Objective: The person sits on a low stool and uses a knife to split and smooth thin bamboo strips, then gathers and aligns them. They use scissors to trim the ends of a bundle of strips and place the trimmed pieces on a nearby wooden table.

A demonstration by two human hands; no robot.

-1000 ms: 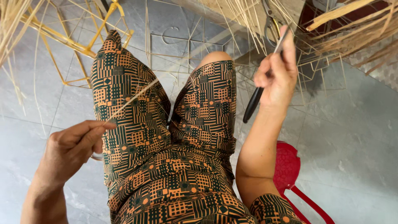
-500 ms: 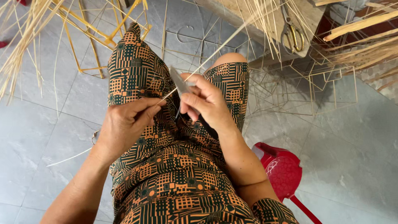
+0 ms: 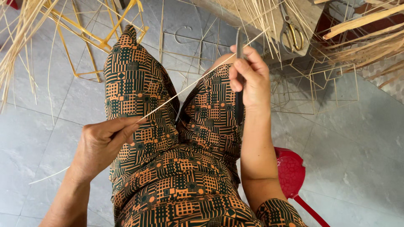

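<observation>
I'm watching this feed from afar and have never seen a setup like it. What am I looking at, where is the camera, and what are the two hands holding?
There is no machine here: a seated person works with two bare hands, and the one camera sits on their head and looks down over their lap, which is covered in orange and dark green patterned cloth. The left hand pinches one end of a thin pale strip, like a sliver of bamboo or reed, that runs up to the right hand. The right hand grips a knife with a dark handle, its blade pointing up against the strip. Under the person shows part of a red plastic stool on a grey tiled floor. Around lie bundles of pale strips, thin wire frames, some yellow, and scissors on a wooden block.
</observation>
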